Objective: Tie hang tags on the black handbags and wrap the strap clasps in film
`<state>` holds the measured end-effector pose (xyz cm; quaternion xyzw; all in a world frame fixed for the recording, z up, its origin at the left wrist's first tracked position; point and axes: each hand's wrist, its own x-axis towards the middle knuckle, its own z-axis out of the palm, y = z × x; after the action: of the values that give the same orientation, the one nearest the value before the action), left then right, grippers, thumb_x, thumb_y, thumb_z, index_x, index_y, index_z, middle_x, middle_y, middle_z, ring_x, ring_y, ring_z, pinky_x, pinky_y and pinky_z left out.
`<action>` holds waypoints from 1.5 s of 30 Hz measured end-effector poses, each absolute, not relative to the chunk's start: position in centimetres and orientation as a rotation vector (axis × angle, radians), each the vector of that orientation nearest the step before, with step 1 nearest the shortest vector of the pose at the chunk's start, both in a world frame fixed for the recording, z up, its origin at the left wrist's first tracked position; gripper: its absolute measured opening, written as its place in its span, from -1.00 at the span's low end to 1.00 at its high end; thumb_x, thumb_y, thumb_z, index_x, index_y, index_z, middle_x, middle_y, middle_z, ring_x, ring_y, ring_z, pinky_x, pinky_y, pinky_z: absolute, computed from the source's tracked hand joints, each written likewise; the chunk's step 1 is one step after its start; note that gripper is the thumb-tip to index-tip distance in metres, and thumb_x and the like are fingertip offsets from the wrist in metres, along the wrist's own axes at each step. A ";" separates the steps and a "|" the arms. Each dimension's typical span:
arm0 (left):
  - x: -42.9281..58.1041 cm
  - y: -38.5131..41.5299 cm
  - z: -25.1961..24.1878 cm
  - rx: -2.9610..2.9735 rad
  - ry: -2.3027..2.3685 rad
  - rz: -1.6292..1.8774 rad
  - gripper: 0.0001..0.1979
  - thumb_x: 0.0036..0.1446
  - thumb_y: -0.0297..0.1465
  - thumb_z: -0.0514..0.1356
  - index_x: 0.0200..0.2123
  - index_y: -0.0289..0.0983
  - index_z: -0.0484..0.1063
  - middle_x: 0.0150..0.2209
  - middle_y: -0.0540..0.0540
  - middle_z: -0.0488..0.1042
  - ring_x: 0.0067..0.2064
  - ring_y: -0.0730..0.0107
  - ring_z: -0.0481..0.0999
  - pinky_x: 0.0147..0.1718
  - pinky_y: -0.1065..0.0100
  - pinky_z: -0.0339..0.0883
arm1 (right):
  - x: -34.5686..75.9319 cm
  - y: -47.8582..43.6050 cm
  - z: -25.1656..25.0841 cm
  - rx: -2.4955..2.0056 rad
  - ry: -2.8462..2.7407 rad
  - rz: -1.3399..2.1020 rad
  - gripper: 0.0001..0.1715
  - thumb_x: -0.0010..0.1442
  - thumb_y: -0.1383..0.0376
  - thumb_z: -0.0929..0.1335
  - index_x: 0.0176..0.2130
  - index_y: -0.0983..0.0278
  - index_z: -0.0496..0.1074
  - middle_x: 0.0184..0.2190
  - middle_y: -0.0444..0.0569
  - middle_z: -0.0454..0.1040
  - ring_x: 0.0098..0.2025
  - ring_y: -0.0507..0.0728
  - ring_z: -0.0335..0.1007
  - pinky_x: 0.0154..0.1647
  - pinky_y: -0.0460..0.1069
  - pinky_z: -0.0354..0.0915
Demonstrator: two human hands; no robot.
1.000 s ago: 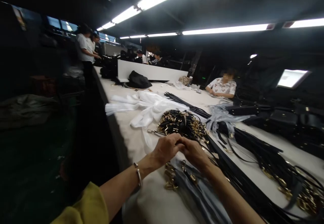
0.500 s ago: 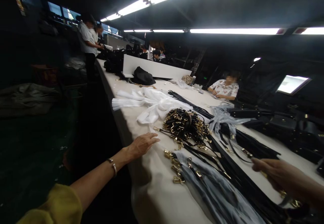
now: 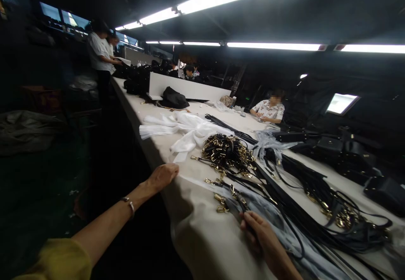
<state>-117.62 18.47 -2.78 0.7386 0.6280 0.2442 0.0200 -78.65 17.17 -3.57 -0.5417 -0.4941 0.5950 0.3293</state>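
At the table's near edge, my left hand is closed on the end of a thin translucent white strip, which stretches right toward the straps. My right hand grips a black strap with a gold clasp at its upper end. Under and beside that hand lie black straps in clear plastic. Beyond them sits a tangled bundle of black straps with gold clasps. White strips are spread behind my left hand.
More black straps with gold hardware lie at the right. A black bag rests by a white panel farther back. A person in a patterned shirt sits across the table; others stand at the far left.
My left hand has closed on the white strip and moved slightly left. My right hand has come in from the far right to the nearer straps, now holding one with a clasp.
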 end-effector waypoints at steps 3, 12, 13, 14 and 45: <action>-120.6 17.5 -2.9 2.211 2.115 0.685 -0.86 0.18 -0.54 0.10 -0.38 -0.24 0.41 -0.30 -0.08 0.53 -0.20 0.26 0.54 -0.20 0.37 0.33 | -78.2 17.1 -3.4 -1.324 -1.156 1.584 -0.36 -0.16 -0.10 0.52 -0.29 0.32 0.41 -0.56 -0.22 0.35 -0.71 -0.15 -0.05 -0.76 -0.21 -0.13; -118.3 15.4 -2.0 2.498 2.207 0.569 -0.54 0.05 -0.66 0.14 0.02 -0.23 0.44 0.20 -0.25 0.35 0.10 -0.04 0.40 0.06 0.02 0.23 | -77.6 15.6 -2.0 -1.040 -0.818 1.594 -0.50 0.01 -0.04 0.50 -0.24 0.28 0.44 -0.60 -0.28 0.19 -0.68 -0.14 -0.11 -0.70 -0.19 -0.09; -116.9 15.2 -1.8 2.592 2.161 0.584 -0.51 0.04 -0.66 0.15 0.05 -0.23 0.43 0.24 -0.26 0.31 0.13 -0.08 0.37 0.09 -0.03 0.19 | -77.4 15.5 -1.9 -0.993 -0.792 1.576 -0.51 0.01 -0.04 0.50 -0.25 0.27 0.44 -0.62 -0.30 0.14 -0.68 -0.13 -0.13 -0.71 -0.18 -0.10; -115.2 15.2 -1.6 2.671 2.089 0.605 -0.51 0.05 -0.64 0.17 0.06 -0.22 0.42 0.25 -0.26 0.30 0.14 -0.10 0.35 0.09 -0.06 0.18 | -77.2 15.4 -1.7 -0.945 -0.770 1.547 -0.52 0.01 -0.04 0.50 -0.25 0.26 0.44 -0.64 -0.31 0.10 -0.68 -0.12 -0.15 -0.71 -0.18 -0.10; -110.0 17.1 0.4 1.343 1.403 1.052 -0.51 -0.06 -0.05 0.31 -0.16 -0.27 0.40 -0.51 0.08 0.42 -0.59 0.57 0.24 -0.61 0.52 0.03 | -69.4 18.0 -0.3 -1.564 -1.309 1.127 -0.35 0.05 -0.20 0.35 -0.20 0.29 0.53 -0.44 -0.11 0.48 -0.70 -0.09 -0.03 -0.70 -0.11 -0.06</action>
<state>-110.02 17.15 0.44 0.5432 0.5673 0.4253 0.4497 -69.40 18.02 -0.28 -0.6167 -0.5161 0.4443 0.3947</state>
